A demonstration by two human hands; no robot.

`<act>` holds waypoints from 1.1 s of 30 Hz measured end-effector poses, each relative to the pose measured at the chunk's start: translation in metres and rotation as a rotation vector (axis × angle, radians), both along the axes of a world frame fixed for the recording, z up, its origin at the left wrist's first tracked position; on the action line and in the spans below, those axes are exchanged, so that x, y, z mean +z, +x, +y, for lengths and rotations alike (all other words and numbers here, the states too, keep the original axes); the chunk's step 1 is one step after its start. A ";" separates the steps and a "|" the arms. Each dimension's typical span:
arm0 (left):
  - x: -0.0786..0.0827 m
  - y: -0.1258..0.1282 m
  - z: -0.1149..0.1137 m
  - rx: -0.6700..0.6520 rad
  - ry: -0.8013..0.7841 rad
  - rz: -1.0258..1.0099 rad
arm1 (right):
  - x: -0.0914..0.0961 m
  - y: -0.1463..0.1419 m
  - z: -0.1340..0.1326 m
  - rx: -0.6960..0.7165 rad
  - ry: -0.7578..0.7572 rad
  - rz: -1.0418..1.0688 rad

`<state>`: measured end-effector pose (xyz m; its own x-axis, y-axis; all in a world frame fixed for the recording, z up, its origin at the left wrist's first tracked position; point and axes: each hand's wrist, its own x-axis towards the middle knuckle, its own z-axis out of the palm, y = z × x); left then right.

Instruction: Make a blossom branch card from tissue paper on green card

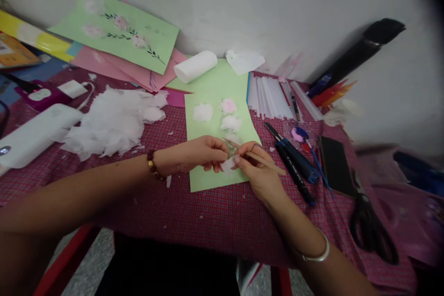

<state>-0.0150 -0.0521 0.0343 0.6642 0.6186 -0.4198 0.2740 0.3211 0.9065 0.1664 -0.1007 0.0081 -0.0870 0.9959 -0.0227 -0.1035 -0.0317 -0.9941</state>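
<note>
Over a pale green sheet [208, 181], my left hand [204, 152] pinches a small piece of white tissue paper [228, 164]. Facing it, my right hand [258, 169] grips a thin wooden stick [268, 163] whose tip points toward the left fingers. The right thumb and fingertips also touch the tissue. Fluffy tissue flowers lie on the sheet just beyond my hands: a white one [203, 112] at left, a pinkish one [229, 106] and another white one [231, 123] at right. One more is partly hidden behind my fingers.
A heap of tissue pieces [111, 120] lies left, near a white device [41, 134]. Behind stand a paper roll [196, 66] and a finished flower card [138, 32]. Right are glue sticks [268, 97], a cutter [298, 159], a marker [294, 173], a black notebook [336, 164] and scissors [371, 226].
</note>
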 end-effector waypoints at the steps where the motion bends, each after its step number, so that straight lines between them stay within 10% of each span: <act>1: 0.000 0.000 -0.001 0.018 -0.034 -0.014 | 0.000 0.000 0.000 -0.011 0.005 -0.008; 7: -0.006 -0.002 -0.009 -0.031 0.013 -0.015 | -0.006 0.001 0.000 -0.085 -0.004 -0.056; 15: 0.006 -0.004 0.000 0.219 0.124 -0.107 | -0.004 0.011 -0.001 0.027 0.008 -0.020; 33: -0.004 0.002 0.004 0.035 0.086 -0.186 | 0.006 0.006 -0.002 0.057 0.043 -0.217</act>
<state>-0.0128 -0.0485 0.0301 0.7029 0.6707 -0.2369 0.0897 0.2469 0.9649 0.1723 -0.1028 0.0144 -0.1408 0.9900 -0.0044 0.1136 0.0117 -0.9935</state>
